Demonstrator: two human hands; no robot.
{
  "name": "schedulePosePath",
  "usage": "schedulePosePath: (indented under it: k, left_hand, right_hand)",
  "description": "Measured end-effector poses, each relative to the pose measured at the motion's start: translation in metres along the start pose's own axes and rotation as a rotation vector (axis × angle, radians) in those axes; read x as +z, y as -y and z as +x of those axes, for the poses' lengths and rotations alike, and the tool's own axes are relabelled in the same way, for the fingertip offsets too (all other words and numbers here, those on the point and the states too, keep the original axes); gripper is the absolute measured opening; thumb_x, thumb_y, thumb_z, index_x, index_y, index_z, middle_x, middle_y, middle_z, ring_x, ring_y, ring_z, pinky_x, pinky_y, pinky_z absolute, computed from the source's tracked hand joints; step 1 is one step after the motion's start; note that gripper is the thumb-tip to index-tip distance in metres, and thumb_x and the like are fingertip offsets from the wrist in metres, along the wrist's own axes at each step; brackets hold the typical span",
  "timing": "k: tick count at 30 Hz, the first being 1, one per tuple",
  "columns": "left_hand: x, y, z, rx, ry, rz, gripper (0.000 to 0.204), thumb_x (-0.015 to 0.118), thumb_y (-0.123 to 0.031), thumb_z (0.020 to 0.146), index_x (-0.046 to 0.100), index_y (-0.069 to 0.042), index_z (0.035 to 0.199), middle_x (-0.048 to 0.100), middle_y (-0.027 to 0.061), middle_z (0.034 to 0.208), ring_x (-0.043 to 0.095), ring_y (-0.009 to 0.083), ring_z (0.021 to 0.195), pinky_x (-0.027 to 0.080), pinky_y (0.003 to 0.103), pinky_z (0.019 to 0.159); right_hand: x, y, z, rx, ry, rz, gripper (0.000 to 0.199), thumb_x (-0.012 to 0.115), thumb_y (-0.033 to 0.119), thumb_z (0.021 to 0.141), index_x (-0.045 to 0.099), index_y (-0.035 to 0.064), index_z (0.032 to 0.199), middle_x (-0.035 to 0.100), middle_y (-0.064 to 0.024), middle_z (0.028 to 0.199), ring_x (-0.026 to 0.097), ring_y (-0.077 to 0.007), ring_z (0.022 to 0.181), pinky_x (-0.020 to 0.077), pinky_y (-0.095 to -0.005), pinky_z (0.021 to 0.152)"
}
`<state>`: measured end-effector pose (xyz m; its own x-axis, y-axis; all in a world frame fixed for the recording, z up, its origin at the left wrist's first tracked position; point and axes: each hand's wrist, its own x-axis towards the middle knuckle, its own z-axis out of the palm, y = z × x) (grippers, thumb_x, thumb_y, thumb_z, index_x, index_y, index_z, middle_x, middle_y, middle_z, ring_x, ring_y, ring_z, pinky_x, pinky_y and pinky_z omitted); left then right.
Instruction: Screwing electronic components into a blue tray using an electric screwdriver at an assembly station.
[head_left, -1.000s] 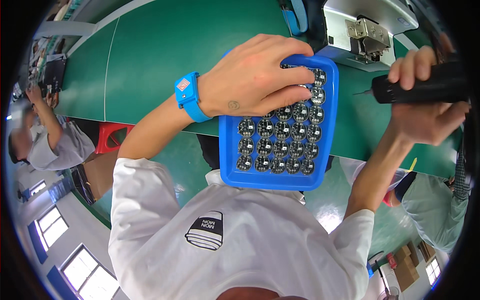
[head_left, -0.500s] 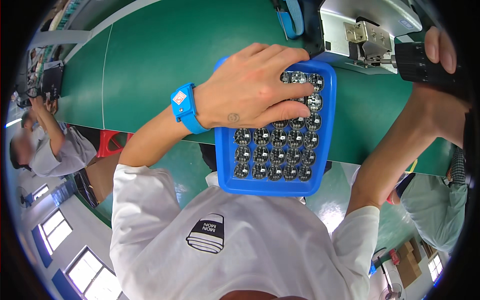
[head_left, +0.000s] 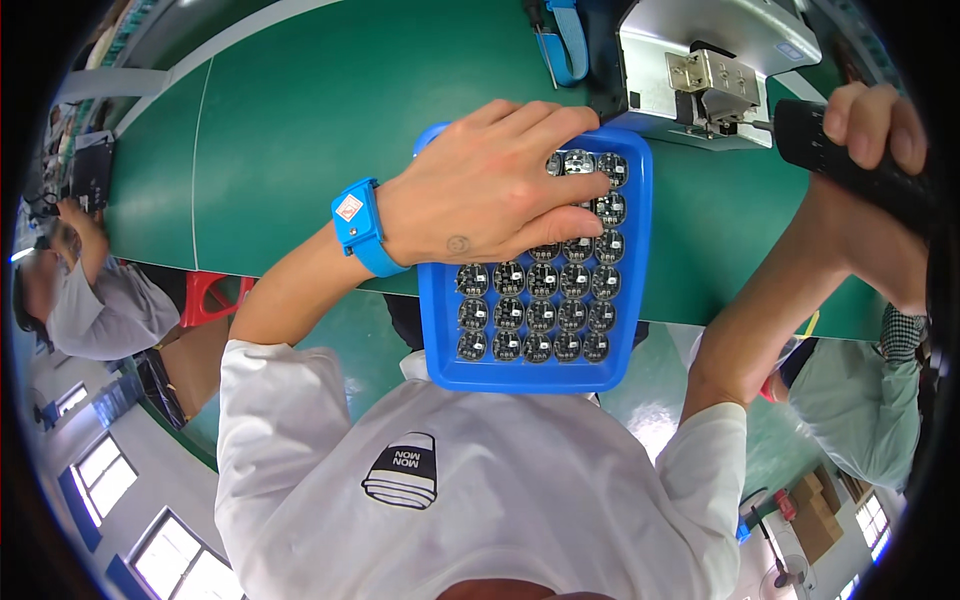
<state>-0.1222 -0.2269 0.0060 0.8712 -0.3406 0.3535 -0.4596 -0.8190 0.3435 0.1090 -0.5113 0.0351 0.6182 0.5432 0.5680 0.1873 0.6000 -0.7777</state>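
Note:
My left hand point(head_left: 500, 185), with a blue wrist strap point(head_left: 362, 228), lies over the upper left of a blue tray point(head_left: 428, 330). Its fingers are apart; thumb and index finger reach over the small round circuit boards point(head_left: 540, 280), which sit in rows in the tray. The palm hides some of them. My right hand point(head_left: 875, 125) is wrapped round a black screwdriver point(head_left: 815, 140), held roughly level. The screwdriver's thin shaft points left at a small metal block point(head_left: 725, 80) on a silver metal housing point(head_left: 655, 45). Whether the tip touches the block cannot be made out.
The tray lies across the near edge of the green table point(head_left: 300, 130). Beside the housing, at the back, are a blue strap point(head_left: 570, 45) and a thin pointed tool. One person point(head_left: 100, 300) sits at the far left, another point(head_left: 860, 400) at the right. A red stool point(head_left: 210, 298) stands at left.
The tray, housing and table have shifted slightly left in view. The screwdriver now tilts more, its handle end lower. My left hand keeps its place over the tray.

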Motion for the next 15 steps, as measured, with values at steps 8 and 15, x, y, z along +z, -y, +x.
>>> schedulePosePath:
  k: [8, 15]
  left_hand:
    - [-0.001, 0.001, 0.001, 0.003, 0.017, 0.013, 0.038, 0.054, -0.046, 0.098, 0.072, -0.014, 0.107, 0.057, 0.0176, 0.128, 0.059, 0.0323, 0.111, 0.048, 0.044, 0.091]
    - [-0.002, 0.001, 0.001, 0.003, 0.021, 0.011, 0.037, 0.055, -0.046, 0.098, 0.072, -0.014, 0.107, 0.057, 0.0169, 0.127, 0.059, 0.0316, 0.111, 0.049, 0.043, 0.090]
  right_hand:
    - [0.046, -0.024, 0.018, -0.024, 0.011, -0.007, 0.108, 0.035, 0.083, 0.085, 0.029, -0.0042, 0.148, 0.047, -0.0091, 0.082, 0.048, -0.0211, 0.063, 0.0470, -0.0383, 0.061]
    - [0.071, -0.017, 0.014, -0.041, 0.029, -0.002, 0.109, 0.033, 0.084, 0.085, 0.029, -0.0032, 0.149, 0.047, -0.0093, 0.083, 0.049, -0.0218, 0.063, 0.0472, -0.0389, 0.061]
